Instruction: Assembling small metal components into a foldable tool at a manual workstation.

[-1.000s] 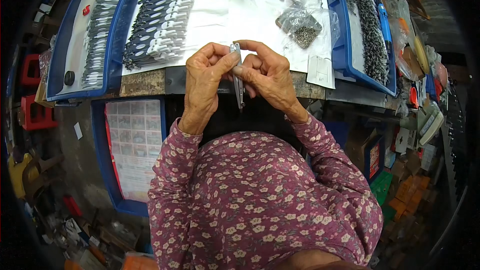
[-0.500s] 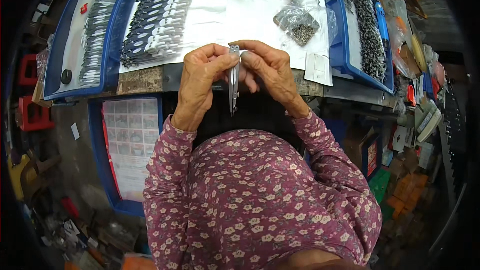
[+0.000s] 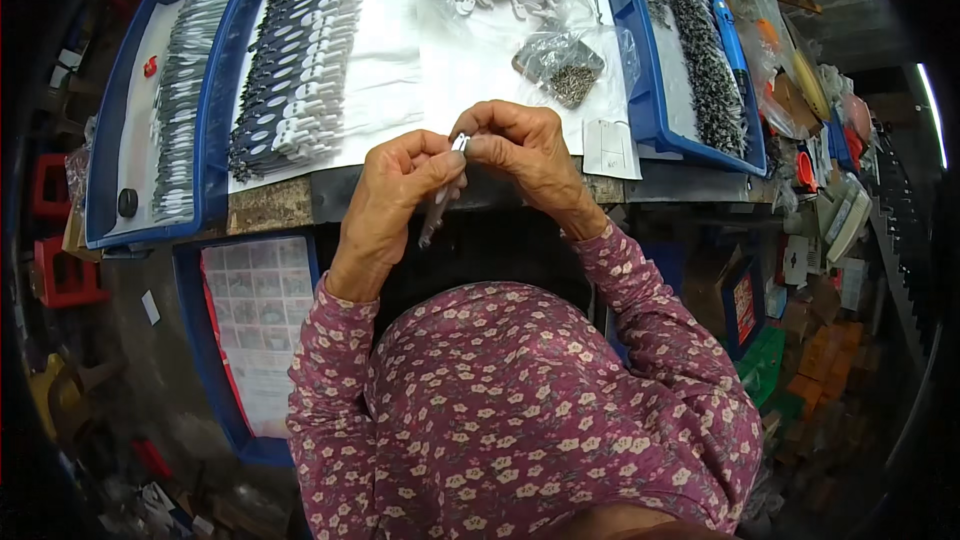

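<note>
Pinching slim grey metal piece (image 3: 434, 214): left fingers (image 3: 436, 172), right fingers (image 3: 497, 151) closed at upper end.

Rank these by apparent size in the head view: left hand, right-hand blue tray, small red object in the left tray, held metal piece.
1. Right-hand blue tray
2. Left hand
3. Held metal piece, partly hidden by fingers
4. Small red object
</note>
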Demonstrator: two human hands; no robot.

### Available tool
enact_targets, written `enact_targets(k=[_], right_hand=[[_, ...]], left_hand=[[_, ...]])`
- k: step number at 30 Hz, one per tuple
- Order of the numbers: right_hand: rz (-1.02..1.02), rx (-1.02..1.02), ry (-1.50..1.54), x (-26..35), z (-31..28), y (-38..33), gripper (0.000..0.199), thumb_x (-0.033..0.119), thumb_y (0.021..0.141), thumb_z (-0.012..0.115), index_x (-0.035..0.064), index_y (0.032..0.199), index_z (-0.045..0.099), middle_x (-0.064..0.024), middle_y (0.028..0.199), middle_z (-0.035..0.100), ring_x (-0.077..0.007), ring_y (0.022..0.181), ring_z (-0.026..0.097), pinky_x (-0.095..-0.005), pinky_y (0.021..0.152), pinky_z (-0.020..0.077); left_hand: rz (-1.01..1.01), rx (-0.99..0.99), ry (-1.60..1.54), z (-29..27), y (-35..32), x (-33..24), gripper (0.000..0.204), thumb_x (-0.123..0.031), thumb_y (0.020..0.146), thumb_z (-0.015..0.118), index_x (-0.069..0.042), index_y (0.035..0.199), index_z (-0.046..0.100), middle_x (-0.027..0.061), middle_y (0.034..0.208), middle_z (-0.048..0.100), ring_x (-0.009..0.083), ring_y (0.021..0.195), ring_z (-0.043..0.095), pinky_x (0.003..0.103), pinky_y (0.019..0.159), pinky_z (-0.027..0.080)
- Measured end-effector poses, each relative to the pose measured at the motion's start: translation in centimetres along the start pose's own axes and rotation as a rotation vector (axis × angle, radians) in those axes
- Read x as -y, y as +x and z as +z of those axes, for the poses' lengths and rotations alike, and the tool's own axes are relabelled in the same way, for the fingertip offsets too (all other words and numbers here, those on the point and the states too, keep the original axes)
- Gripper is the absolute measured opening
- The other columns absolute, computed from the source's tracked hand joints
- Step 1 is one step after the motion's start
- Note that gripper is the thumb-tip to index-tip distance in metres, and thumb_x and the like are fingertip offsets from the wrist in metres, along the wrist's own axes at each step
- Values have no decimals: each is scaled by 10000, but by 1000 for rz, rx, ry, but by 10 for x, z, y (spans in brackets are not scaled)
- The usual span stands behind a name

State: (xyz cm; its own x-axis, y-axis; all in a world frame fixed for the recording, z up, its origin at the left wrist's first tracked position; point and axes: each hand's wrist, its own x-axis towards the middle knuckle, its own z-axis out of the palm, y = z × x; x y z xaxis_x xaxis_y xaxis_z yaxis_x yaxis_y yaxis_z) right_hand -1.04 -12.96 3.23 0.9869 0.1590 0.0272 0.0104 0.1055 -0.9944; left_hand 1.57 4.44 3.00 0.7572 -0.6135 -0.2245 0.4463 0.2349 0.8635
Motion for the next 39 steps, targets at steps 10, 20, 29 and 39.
enact_targets(k=[10,20,29,39], right_hand=[[-12,-100,-75,8,-8,7,184,126,812,619,-24,916,595,7,724,562,-15,594,457,-143,490,346],[-198,-140,-882,5,-84,122,178,149,800,562,-14,862,599,-59,605,531,-111,491,454,-246,454,394],[-300,-230,-1507,-33,-85,153,181,99,752,545,-10,896,556,-250,888,546,-367,673,596,-416,583,498],[-310,-207,-1529,-36,-95,147,189,75,718,559,-28,870,518,-248,862,532,-374,703,596,-420,583,495]], left_hand=[[405,-344,365,31,11,15,124,-104,846,549,16,857,520,45,675,563,94,601,520,220,540,412],[536,-338,805,32,4,17,62,-40,824,505,18,834,487,169,664,546,314,572,558,378,523,424],[560,-349,881,23,-1,17,89,-42,803,524,11,854,473,188,727,545,359,630,555,397,547,424],[577,-313,887,18,0,20,116,-25,785,540,24,864,471,199,743,546,359,650,564,384,559,437]])
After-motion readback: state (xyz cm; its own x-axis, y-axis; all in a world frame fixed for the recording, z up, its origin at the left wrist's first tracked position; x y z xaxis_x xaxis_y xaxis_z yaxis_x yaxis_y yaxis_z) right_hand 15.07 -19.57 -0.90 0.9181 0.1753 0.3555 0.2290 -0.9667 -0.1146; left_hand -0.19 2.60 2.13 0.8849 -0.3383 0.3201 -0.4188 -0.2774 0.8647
